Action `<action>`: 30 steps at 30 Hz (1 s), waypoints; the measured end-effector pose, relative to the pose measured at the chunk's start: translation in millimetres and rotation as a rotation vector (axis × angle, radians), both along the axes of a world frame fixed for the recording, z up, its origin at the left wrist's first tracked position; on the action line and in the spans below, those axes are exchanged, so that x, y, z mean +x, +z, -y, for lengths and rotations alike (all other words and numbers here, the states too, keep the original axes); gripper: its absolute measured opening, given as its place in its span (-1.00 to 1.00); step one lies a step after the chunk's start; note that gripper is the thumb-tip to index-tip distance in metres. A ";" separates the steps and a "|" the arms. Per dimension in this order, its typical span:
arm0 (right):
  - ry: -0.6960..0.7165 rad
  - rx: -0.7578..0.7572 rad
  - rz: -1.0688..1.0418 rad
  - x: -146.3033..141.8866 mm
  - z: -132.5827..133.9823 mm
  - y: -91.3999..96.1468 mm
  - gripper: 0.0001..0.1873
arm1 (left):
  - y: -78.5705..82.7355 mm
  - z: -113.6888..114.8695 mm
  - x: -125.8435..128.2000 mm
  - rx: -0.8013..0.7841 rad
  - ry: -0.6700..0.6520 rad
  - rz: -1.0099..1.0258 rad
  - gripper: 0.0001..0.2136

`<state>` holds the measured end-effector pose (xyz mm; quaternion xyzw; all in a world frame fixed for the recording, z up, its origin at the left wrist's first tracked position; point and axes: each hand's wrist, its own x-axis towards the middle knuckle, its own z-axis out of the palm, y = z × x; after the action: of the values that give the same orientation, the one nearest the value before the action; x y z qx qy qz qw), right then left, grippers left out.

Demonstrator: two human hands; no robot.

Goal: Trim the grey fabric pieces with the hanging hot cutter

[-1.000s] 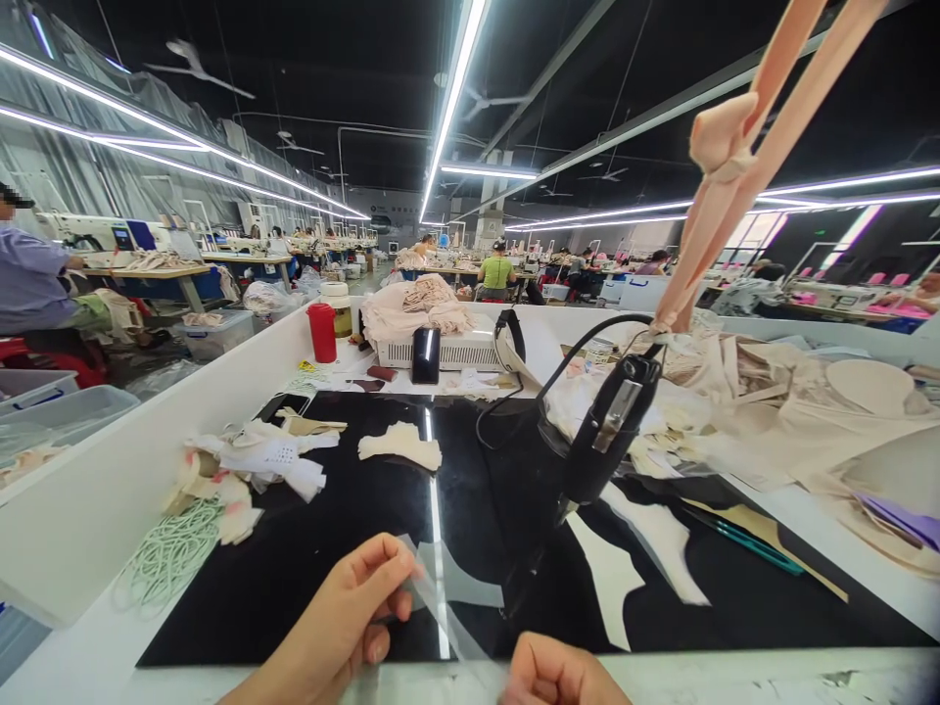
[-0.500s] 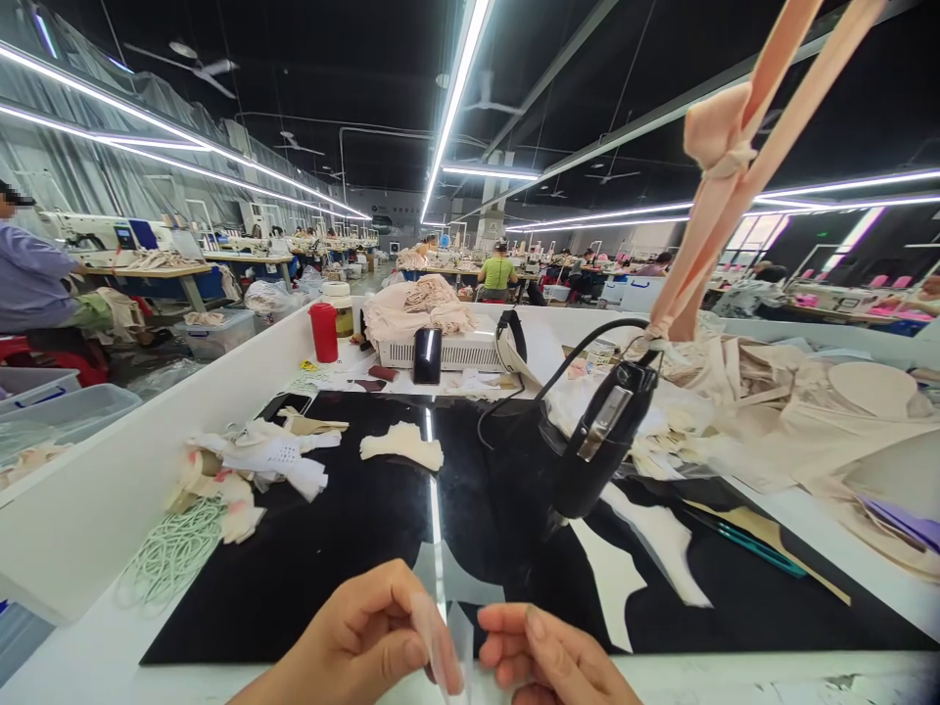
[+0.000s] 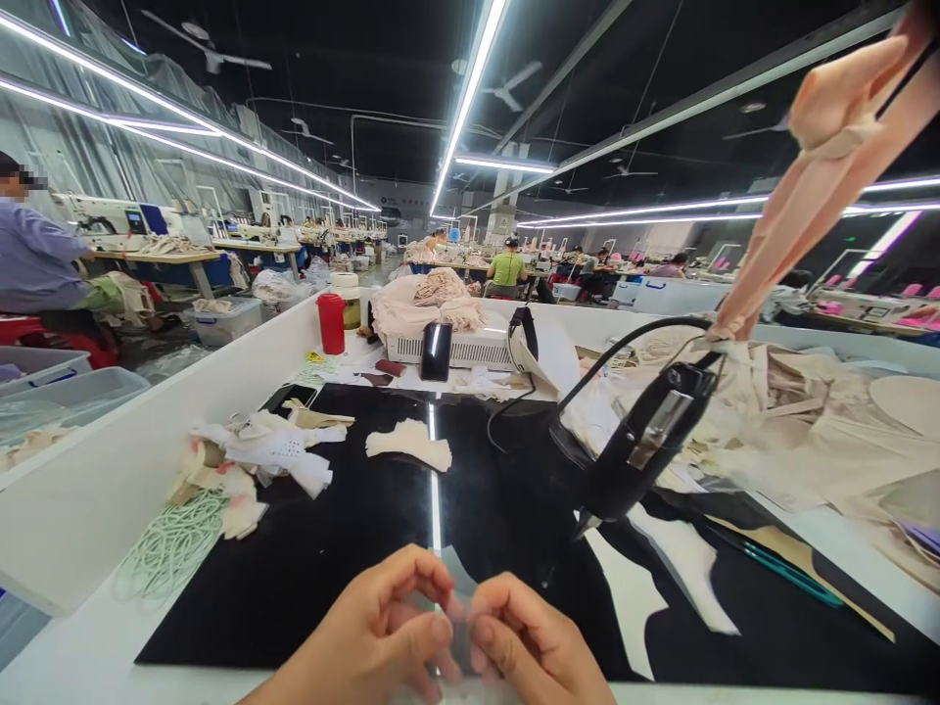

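My left hand (image 3: 374, 636) and my right hand (image 3: 533, 646) meet at the near edge of the black work mat (image 3: 330, 558). Both pinch a small clear film piece (image 3: 456, 617) between thumbs and fingertips. A black handheld tool (image 3: 646, 441) hangs on a peach fabric strap (image 3: 815, 166) just beyond my right hand, its tip pointing down at the mat. White cut fabric shapes (image 3: 661, 568) lie under it to the right.
Fabric scraps (image 3: 257, 450) and pale green cord (image 3: 172, 543) lie at left, a cream piece (image 3: 409, 444) mid-mat. A red cup (image 3: 332, 323), a phone (image 3: 436, 352) and a white box with fabric (image 3: 441, 338) stand at the back. Beige fabric (image 3: 822, 421) piles at right. Other workers sit at far tables.
My right hand has come up and closed in on my left hand. Both now pinch the clear film close together. The view has shifted slightly left and down.
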<state>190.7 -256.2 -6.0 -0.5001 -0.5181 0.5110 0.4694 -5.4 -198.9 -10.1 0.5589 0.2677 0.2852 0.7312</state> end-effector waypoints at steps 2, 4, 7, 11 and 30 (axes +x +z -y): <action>0.005 -0.005 0.010 -0.5 -6.4 -1.7 -0.48 | -0.2 -1.7 5.5 -0.047 -0.019 -0.084 -0.54; -0.031 0.004 0.014 -0.3 -11.0 -6.8 -0.49 | -1.2 -3.8 11.2 -0.073 0.002 -0.171 -0.60; -0.143 0.022 0.009 2.9 -13.7 -17.9 -0.45 | -4.4 -9.0 17.2 -0.089 0.083 -0.230 -0.64; -0.187 0.091 0.216 12.0 -15.0 -30.1 -0.66 | -9.0 -17.1 19.4 -0.070 0.135 -0.271 -0.71; 0.004 0.638 1.009 29.6 -29.6 -48.3 -0.82 | -16.9 -16.6 -4.0 1.131 0.146 -0.856 -0.87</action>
<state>220.3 -226.6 -54.3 -0.5143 -0.8060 0.0303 0.2913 -9.5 -182.3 -26.9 0.8961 0.3791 0.1844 0.1388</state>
